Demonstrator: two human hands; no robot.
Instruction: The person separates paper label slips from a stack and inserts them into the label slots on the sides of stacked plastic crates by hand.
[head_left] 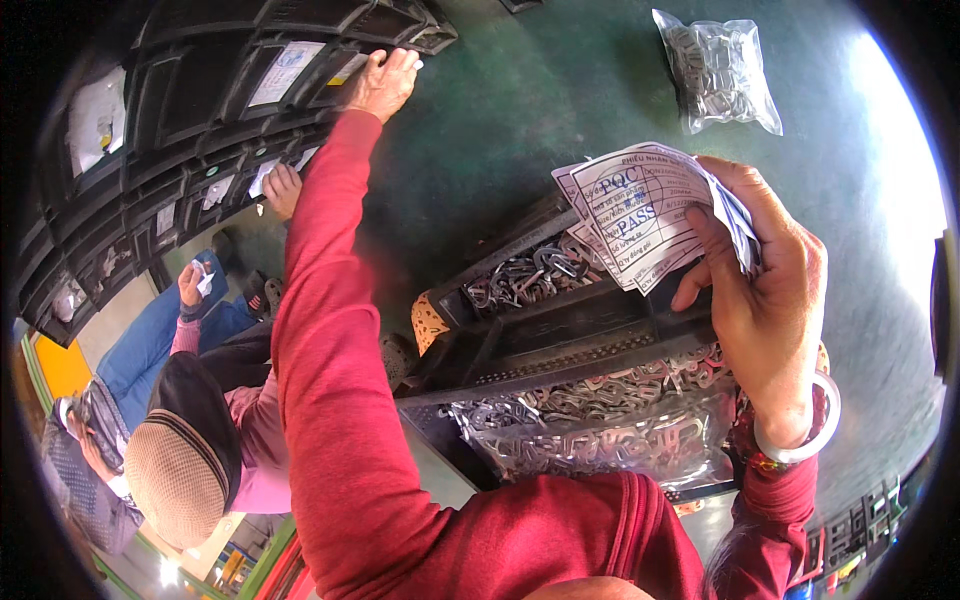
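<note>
My right hand [770, 290] grips a fanned stack of printed paper labels [640, 215] between thumb and fingers, above the black crates. My left hand [385, 85] reaches out to the far left, beside a wall of stacked black plastic crates [190, 90]. Its fingers are curled close together at the crates' edge, with a small white spot at the tips; what they hold, if anything, cannot be made out. Below the labels, an open black crate [560, 355] holds loose metal buckle-like pieces [590, 400] and a clear bag [600, 440] of similar parts.
Another clear bag of metal rings [720, 75] lies on the dark green floor [520, 100]. To my left, a person in a knitted cap [180, 480] sits close to my arm. Another hand [282, 190] touches the crate stack. A second metal-filled crate [530, 275] stands just beyond.
</note>
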